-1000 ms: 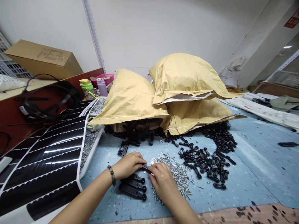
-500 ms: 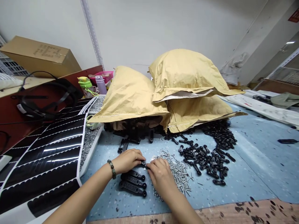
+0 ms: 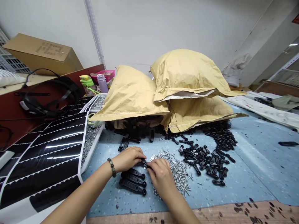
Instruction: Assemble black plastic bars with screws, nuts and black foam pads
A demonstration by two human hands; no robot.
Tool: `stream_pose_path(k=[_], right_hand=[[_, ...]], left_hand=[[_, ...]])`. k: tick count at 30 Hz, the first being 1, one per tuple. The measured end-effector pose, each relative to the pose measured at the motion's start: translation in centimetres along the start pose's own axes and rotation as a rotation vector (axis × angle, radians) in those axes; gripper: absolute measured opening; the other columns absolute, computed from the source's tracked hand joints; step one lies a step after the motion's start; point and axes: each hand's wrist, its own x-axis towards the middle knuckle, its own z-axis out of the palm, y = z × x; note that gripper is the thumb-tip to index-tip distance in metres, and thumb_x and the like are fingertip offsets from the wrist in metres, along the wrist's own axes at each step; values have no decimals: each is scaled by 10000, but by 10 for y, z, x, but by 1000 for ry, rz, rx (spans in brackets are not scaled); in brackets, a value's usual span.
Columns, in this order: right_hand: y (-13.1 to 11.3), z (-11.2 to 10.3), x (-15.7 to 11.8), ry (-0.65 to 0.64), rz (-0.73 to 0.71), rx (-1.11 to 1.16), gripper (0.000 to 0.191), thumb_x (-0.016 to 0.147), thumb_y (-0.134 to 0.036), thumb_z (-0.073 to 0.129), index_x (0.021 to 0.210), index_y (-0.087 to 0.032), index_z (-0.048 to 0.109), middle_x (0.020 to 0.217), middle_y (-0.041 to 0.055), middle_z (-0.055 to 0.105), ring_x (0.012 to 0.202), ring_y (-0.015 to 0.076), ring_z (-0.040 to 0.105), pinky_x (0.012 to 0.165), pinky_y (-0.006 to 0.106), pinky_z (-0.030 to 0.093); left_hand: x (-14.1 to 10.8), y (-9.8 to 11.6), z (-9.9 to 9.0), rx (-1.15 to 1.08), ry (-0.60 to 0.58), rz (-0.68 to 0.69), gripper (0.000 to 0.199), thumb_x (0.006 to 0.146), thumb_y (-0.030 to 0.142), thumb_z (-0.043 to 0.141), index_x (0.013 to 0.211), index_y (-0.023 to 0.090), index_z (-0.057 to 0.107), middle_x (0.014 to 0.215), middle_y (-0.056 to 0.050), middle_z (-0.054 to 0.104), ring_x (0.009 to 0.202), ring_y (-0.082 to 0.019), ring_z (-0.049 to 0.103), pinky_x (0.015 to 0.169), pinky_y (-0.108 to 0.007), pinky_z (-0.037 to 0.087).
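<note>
Left hand: fingertips (image 3: 141, 155) pinched in on one end of a dark part (image 3: 144, 162), so yeah, narrow and holding. Beaded bracelet (image 3: 111, 167) on that wrist.
Right hand (image 3: 161, 172): thumb and fingers bunched close at the other end of the same part, also a narrow grip from what I can see.
Held part: right between the hands, above the blue mat (image 3: 112, 199). Looks like there's a round end on it, and a tiny silver bit shows just below.
Black bars (image 3: 132, 186): three of them side by side just below the left hand, on the mat.
Screws (image 3: 181, 175): loose silver heap, just beside the right hand and partly behind it.
Small black levers (image 3: 210, 161): messy pile further right, past the screws.
Sacks: one yellow sack (image 3: 133, 96) at left, another (image 3: 189, 73) on top of a lower one (image 3: 201, 110) at right.
Hard to see: fingers cover most of the held part, the left hand overlaps the top bar, and the stuff under the left sack is just a dark clump. Forearms are cut off at the bottom.
Vs earlier frame: camera swung a touch; the hands keep nearly the same pose, and the bars haven't budged.
</note>
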Motion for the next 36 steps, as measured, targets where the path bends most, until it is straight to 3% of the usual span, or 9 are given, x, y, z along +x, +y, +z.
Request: stream_pose_path(k=[10,17,21,23,25,28,32,36], right_hand=[[-5,6,-7,9,4,-39,133,827,-89,608,909,-194,619,834,32,590,823,208,497,813,361,377],[-5,8,6,-78,57,21,186,817,-85,632,946,-215,663,857,37,625,853,225,536,811,391,419],[8,-21,2,-72,59,142,238,871,-128,550,1075,-222,630,1043,75,594,989,235,547,858,381,464],[26,-42,-9,11,148,140,255,919,-180,463,1141,-208,586,1113,102,561,1025,239,547,855,378,480],[47,-58,-25,60,274,56,253,933,-220,427,1137,-193,576,1053,108,583,985,253,569,820,389,492],[66,-63,-41,32,378,-73,246,883,-246,533,1108,-176,602,1012,113,607,958,279,590,798,394,502],[64,-52,-38,-28,373,-108,255,813,-120,607,1060,-174,635,1008,99,602,959,257,594,835,355,494],[60,-52,-28,-63,399,-68,164,803,-66,577,911,-172,639,905,74,596,866,237,594,778,329,480]], left_hand=[[5,-1,0,-18,-11,42,296,828,173,494,987,275,722,965,-17,683,901,-183,596,853,-286,418],[-3,-7,4,-47,-15,-47,300,838,190,489,1017,278,713,978,-22,673,928,-197,602,833,-276,427],[-20,-4,1,-52,-37,-107,296,825,178,503,1007,281,713,965,-15,679,930,-203,611,838,-283,432],[-30,0,-2,-50,-51,-141,312,811,172,512,1041,269,699,987,-25,684,927,-220,622,827,-303,445],[-34,6,-5,-45,-32,-172,329,813,207,533,1111,250,665,1063,-44,673,970,-248,617,840,-333,451],[-17,25,1,-14,54,-135,310,867,268,515,1157,236,619,1158,-47,629,1051,-238,581,906,-337,433],[35,60,30,49,83,-45,310,884,225,519,1187,225,582,1136,-61,616,1061,-230,548,926,-352,412],[74,76,54,108,100,-72,160,831,156,567,959,192,655,993,-89,624,992,-280,540,876,-423,395]])
